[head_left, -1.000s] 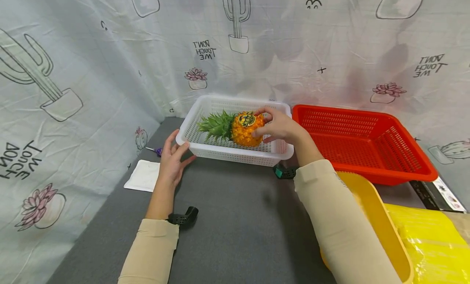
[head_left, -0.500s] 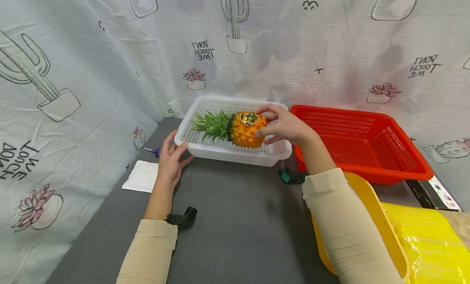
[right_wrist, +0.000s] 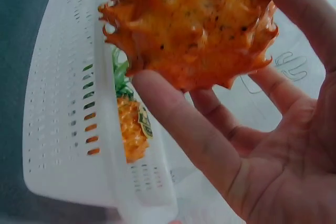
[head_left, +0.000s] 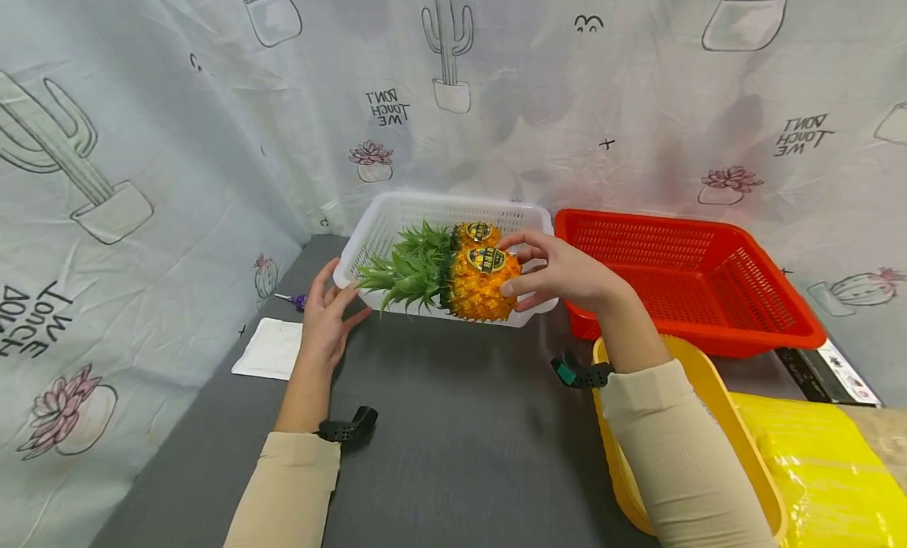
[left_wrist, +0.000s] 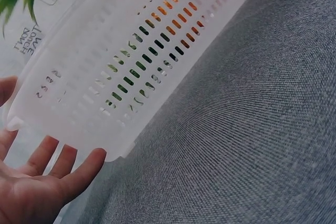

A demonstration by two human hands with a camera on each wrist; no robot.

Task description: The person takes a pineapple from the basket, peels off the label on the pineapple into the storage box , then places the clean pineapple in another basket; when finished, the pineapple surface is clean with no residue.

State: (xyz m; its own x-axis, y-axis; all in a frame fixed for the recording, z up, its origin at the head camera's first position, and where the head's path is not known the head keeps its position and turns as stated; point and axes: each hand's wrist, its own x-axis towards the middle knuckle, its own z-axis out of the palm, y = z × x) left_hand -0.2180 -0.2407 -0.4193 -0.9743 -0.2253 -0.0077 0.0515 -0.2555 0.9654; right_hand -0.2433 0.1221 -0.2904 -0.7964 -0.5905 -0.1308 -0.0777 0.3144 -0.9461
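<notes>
Head view: the white basket [head_left: 404, 205], its left end gripped by the left hand [head_left: 326, 318]; above it, a raised pineapple [head_left: 482, 290], base between the right hand's [head_left: 567, 274] pinching fingers, leaves pointing away; inside, a second pineapple [head_left: 478, 233].

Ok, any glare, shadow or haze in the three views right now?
Head: glare on the shiny yellow plastic package, soft shadow on the grey tabletop; left wrist: dim, the white perforated plastic basket looking hazy; right wrist: dim too, small highlights on the held spiky orange pineapple.
</notes>
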